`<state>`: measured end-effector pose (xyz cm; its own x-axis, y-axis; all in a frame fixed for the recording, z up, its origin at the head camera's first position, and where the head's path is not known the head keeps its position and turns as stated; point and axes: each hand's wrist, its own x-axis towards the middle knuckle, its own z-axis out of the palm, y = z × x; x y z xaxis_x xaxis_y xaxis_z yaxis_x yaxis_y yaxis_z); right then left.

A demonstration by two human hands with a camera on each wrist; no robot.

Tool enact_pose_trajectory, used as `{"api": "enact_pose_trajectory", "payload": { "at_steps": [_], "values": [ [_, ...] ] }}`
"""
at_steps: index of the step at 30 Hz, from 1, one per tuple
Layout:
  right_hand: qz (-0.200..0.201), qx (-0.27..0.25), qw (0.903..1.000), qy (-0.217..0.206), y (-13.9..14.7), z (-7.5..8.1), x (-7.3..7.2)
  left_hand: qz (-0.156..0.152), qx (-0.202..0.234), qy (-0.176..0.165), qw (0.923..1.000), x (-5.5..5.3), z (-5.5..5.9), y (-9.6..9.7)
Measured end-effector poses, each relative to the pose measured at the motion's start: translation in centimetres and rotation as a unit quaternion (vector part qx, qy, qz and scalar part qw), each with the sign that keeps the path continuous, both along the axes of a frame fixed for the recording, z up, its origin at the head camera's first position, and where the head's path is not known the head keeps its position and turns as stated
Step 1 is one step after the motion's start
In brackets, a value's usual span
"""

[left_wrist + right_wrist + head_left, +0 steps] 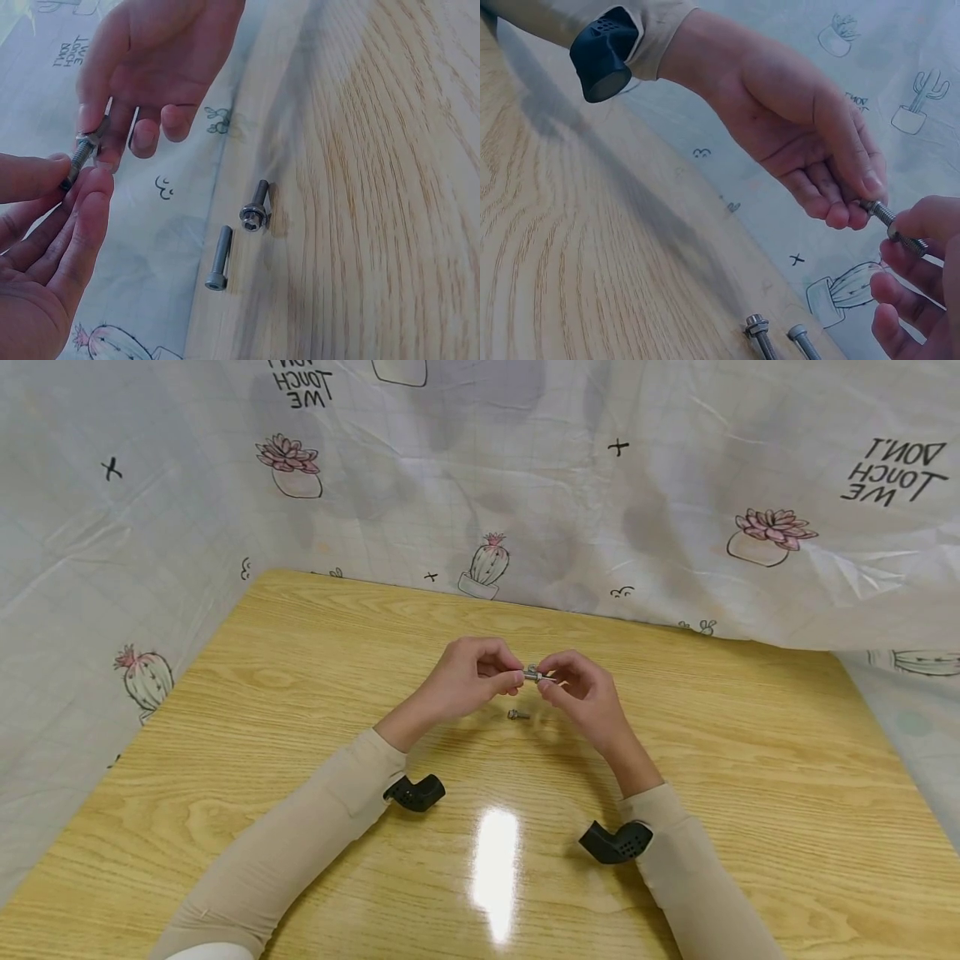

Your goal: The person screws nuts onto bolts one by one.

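Both hands meet above the far half of the table in the head view. Thumb and fingers of my left hand [463, 681] pinch one end of a metal bolt [78, 160], hiding that end. From the other side, my right hand [588, 693] pinches a nut [89, 140] on the bolt's threaded shank. Its remaining fingers are bent loosely. Below the hands, a bolt with a nut or washer near its head [253, 215] lies on the wood. Beside it lies a plain socket-head bolt [219, 261].
The wooden table [360, 643] ends at a hanging printed sheet [555, 510] behind and at the sides. A black wrist mount [416, 793] sits on the left sleeve, with another black mount [617, 843] on the right. A bright glare lies on the near tabletop.
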<state>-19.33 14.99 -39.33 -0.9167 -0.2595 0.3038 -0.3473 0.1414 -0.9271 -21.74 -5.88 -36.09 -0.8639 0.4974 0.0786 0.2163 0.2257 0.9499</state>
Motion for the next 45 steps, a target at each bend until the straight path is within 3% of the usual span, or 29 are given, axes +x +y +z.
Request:
{"api": "enact_pose_trajectory", "payload": {
  "at_steps": [13, 25, 45],
  "values": [
    [-0.016, 0.007, 0.9998, -0.013, -0.06, -0.26, -0.27, -0.002, -0.005, 0.017, 0.9998, 0.05, 0.15, 0.21],
    [0.003, -0.021, 0.9998, -0.001, 0.32, 0.08, -0.31, -0.005, 0.012, -0.004, 0.9999, -0.11, 0.14, 0.22],
    [-0.006, 0.007, 0.9998, -0.018, 0.27, 0.0, -0.54, 0.0, -0.003, 0.012, 0.9999, -0.07, 0.46, 0.51]
  ]
}}
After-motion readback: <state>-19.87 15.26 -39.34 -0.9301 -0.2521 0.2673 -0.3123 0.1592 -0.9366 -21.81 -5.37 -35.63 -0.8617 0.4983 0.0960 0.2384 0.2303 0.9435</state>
